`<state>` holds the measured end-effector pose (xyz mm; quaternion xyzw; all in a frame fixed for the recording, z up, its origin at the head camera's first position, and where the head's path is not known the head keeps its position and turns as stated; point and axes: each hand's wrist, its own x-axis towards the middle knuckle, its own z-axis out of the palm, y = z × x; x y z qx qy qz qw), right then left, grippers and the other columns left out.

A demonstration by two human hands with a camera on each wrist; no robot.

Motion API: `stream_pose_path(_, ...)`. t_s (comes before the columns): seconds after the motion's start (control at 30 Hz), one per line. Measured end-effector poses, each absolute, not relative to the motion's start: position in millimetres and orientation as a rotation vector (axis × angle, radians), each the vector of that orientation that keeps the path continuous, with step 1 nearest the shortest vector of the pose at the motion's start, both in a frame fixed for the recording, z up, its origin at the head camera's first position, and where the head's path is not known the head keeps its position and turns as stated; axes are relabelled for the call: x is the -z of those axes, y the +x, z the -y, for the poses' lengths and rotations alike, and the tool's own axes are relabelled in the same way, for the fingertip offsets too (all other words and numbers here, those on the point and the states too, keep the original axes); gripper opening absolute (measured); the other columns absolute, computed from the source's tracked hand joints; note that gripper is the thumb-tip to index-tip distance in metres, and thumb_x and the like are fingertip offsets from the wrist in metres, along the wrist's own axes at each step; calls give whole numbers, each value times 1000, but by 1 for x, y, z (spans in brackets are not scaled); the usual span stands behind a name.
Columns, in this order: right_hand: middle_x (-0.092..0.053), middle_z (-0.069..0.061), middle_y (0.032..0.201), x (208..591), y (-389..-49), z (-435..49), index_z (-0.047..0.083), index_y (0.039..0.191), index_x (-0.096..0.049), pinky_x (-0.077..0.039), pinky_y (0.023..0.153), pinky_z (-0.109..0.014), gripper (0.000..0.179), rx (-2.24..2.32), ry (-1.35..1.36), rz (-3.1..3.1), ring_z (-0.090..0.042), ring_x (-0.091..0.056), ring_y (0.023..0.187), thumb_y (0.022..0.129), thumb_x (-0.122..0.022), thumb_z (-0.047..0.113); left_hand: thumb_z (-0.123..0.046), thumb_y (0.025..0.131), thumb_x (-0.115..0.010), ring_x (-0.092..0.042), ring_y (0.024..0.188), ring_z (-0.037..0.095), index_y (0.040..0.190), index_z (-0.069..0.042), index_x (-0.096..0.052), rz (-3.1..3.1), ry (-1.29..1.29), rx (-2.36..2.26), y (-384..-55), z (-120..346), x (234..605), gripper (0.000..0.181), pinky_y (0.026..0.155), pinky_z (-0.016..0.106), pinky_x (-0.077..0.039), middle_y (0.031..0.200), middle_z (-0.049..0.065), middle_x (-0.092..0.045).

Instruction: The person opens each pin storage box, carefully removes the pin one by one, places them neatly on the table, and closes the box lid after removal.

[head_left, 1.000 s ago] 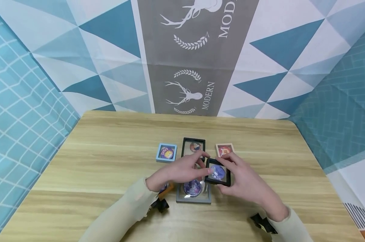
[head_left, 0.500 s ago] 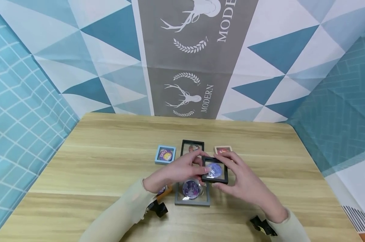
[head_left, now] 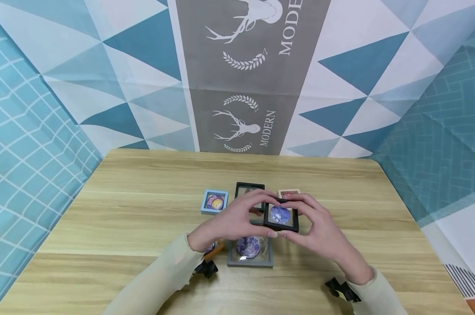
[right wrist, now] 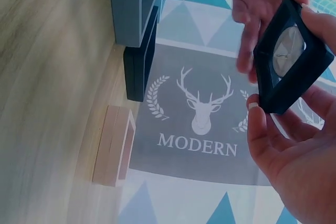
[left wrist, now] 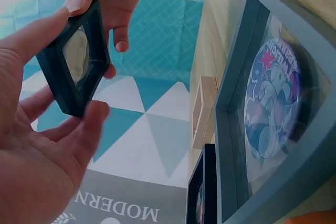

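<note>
In the head view a small black square display frame with a round blue badge behind its clear window is held up off the table. My left hand holds its left side, fingertips at the top edge and thumb by the lower edge. Opposite, my right hand grips the right side between fingers and thumb. The right wrist view shows the black frame tilted, with both hands at its edges. Below it lies a larger grey frame with a purple badge, partly covered by my left hand.
On the wooden table lie a light blue frame, another black frame, partly hidden, and a beige frame behind my right fingers. An orange frame shows beside my left wrist. Patterned cloth hangs behind.
My left thumb has slid off the badge's front down to the black frame's lower edge. Both hands have moved slightly left, then the frame has risen a little.
</note>
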<state>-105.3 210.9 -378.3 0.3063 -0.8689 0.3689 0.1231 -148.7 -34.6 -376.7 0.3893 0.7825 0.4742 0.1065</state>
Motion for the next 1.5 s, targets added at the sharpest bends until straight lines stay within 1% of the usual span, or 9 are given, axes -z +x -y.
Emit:
stream_pose_path(0.13, -52, 1, 140, 379, -106, -210, 20, 124, -65, -54, 88, -35, 56, -1070, 887, 2523, -21, -52, 125, 75, -90, 27, -29, 80, -86, -51, 122, 14, 123, -20, -64, -2301, 1174, -1450, -149, 35, 375, 48, 89, 28, -53, 145, 1, -49)
stream_pose_path(0.37, -51, -2, 143, 378, -105, -211, 20, 121, -69, -46, 99, -27, 48, -1147, 867, 2475, -24, -50, 128, 77, -88, 16, -22, 77, -88, -56, 115, 17, 116, -16, -67, -2280, 1134, -1598, -149, 36, 375, 45, 86, 38, -56, 141, 4, -52)
stream_pose_path(0.53, -53, -4, 142, 378, -104, -211, 16, 112, -76, -45, 101, -27, 41, -1167, 873, 2403, -27, -51, 129, 73, -89, 10, -18, 75, -89, -58, 111, 19, 114, -16, -66, -2285, 1125, -1633, -148, 36, 373, 46, 81, 36, -57, 140, 1, -52)
stream_pose_path(0.83, -57, -6, 139, 378, -104, -210, 14, 106, -79, -47, 94, -20, 38, -1116, 883, 2345, -28, -54, 126, 70, -90, 11, -13, 74, -89, -57, 113, 19, 115, -13, -66, -2249, 1074, -1658, -148, 36, 372, 47, 83, 36, -57, 140, 3, -51)
stream_pose_path(0.97, -58, -6, 139, 379, -104, -207, 13, 106, -79, -46, 94, -18, 36, -1108, 866, 2339, -29, -55, 126, 71, -90, 11, -14, 73, -90, -60, 107, 17, 114, -15, -67, -2258, 1017, -1661, -147, 36, 371, 47, 84, 32, -56, 139, 2, -52)
stream_pose_path(1.17, -47, -5, 150, 381, -102, -201, 13, 127, -68, -46, 99, -25, 50, -1231, 773, 2391, -30, -48, 132, 79, -83, 7, -14, 72, -90, -66, 88, 17, 116, -14, -67, -2277, 911, -1724, -146, 36, 369, 49, 82, 29, -56, 137, 3, -54)
stream_pose_path(1.27, -39, -7, 154, 383, -101, -198, 11, 137, -58, -42, 103, -28, 58, -1453, 744, 2382, -31, -42, 137, 84, -78, 1, -13, 72, -90, -66, 86, 16, 116, -12, -66, -2280, 907, -1763, -145, 36, 368, 50, 82, 30, -56, 135, 5, -56)
stream_pose_path(1.37, -37, -9, 155, 384, -99, -194, 9, 143, -52, -40, 105, -28, 63, -1650, 722, 2327, -30, -40, 138, 86, -74, -4, -13, 72, -90, -65, 86, 15, 117, -12, -66, -2281, 921, -1763, -144, 36, 367, 51, 83, 35, -56, 135, 4, -57)
stream_pose_path(1.5, -39, -12, 153, 386, -99, -191, 8, 150, -41, -42, 103, -26, 74, -1760, 706, 2271, -25, -46, 134, 86, -72, -8, -14, 73, -90, -65, 85, 15, 118, -13, -67, -2276, 924, -1749, -142, 36, 367, 50, 84, 44, -56, 136, 3, -56)
